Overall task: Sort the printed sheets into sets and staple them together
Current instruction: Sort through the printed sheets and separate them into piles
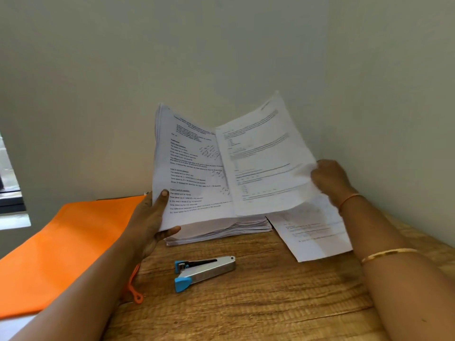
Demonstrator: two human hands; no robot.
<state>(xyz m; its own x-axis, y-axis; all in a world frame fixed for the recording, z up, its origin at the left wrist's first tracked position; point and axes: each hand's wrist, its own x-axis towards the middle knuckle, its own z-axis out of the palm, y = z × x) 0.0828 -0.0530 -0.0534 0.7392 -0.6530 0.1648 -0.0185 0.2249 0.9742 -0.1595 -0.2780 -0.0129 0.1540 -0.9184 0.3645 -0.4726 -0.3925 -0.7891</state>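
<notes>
Close by, the stapler [203,270] is left untouched on the table [246,303] while a bundle of printed sheets [189,168] is gripped upright over the stack [221,230] by the left hand [152,220], seemingly so that one sheet [263,163], pinched by the right hand [331,179], can be peeled away.

The left hand [150,225] grips an upright bundle of white printed sheets [189,168]; the right hand [331,179] pinches the edge of a single white printed sheet [266,168] angled rightwards. Below the left fingers [172,230], a silver-and-blue metal stapler [204,269] lies on the wooden bench [246,303]; left of them lies a flat orange fabric pouch [61,254].
</notes>
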